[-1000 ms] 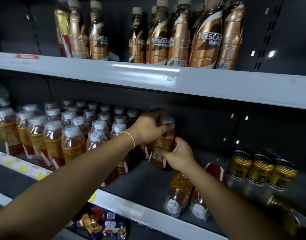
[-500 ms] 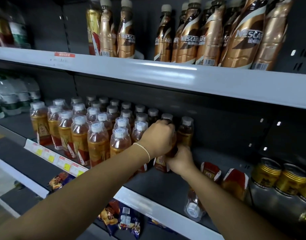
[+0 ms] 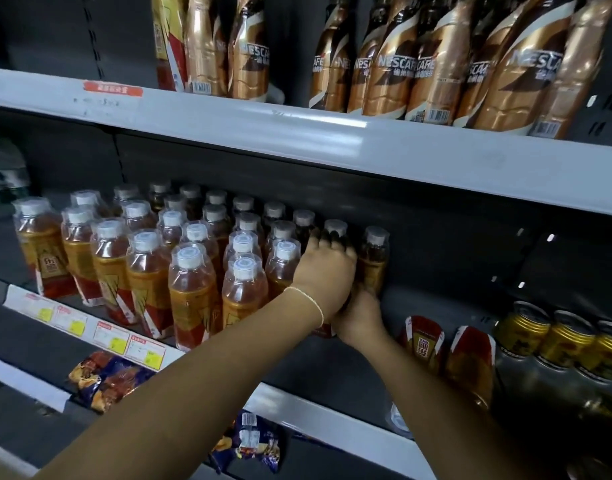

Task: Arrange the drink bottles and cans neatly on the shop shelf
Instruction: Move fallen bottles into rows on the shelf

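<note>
Rows of amber tea bottles with white caps stand on the middle shelf. My left hand grips one upright tea bottle from above at the right end of the group, its fingers curled over the shoulder. My right hand wraps the same bottle low down, partly hidden under the left wrist. Another tea bottle stands just to the right, close to my fingers. Two tea bottles lie on their sides further right. Gold cans stand in a row at the far right.
Tall gold coffee bottles fill the upper shelf, whose front edge hangs low over the tea bottles. Snack packets lie on the shelf below. Price tags line the front rail. Dark bare shelf floor shows between my hands and the cans.
Both hands carried the tea bottle back and stood it upright at the right end of the rows, beside another bottle. The camera came closer and turned left.
</note>
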Motion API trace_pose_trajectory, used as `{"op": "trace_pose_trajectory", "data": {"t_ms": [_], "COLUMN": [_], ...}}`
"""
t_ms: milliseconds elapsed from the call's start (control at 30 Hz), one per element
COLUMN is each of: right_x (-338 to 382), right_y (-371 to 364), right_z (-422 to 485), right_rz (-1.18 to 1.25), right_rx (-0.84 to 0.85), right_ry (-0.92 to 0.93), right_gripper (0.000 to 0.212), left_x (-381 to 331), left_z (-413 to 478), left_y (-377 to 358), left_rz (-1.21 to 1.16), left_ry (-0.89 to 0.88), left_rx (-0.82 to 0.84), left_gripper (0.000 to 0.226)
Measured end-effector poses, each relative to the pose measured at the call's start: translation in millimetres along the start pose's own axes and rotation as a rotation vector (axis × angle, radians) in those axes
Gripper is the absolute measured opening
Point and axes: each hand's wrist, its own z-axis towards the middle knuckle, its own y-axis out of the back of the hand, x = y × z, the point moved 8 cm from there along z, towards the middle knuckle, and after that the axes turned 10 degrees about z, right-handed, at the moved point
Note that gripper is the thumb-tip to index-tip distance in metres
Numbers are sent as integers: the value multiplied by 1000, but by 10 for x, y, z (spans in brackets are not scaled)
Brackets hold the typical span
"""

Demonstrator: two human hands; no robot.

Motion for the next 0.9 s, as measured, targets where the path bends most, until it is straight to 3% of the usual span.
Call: {"op": "trace_pose_trajectory", "data": {"t_ms": [233, 433, 567, 633, 733, 900], "right_x": [119, -119, -404, -547, -708, -852], "right_y": [126, 777, 1205, 1336, 1457, 1515], "right_z": [-116, -428, -658, -756, -839, -808], "right_rz": [18, 36, -59, -93, -87, -56], "right_rx": [46, -177, -285, -305, -323, -279], "right_ry": [-26, -100, -189, -230, -261, -229], "right_gripper": [30, 24, 38, 38, 36, 32], "left_x": [-13, -56, -609, -918, -1200, -1364], "left_z": [-84, -179, -517, -728, -868, -839], "left_y": [-12, 2, 54, 9, -83, -156], "left_rz": [6, -43, -340, -510, -602, -619], "left_ry": [-19, -54, -326, -447, -430, -298], "left_rx": [-42, -93, -218, -134, -15, 124], "left_gripper": [57, 81, 69, 58, 42, 52]}}
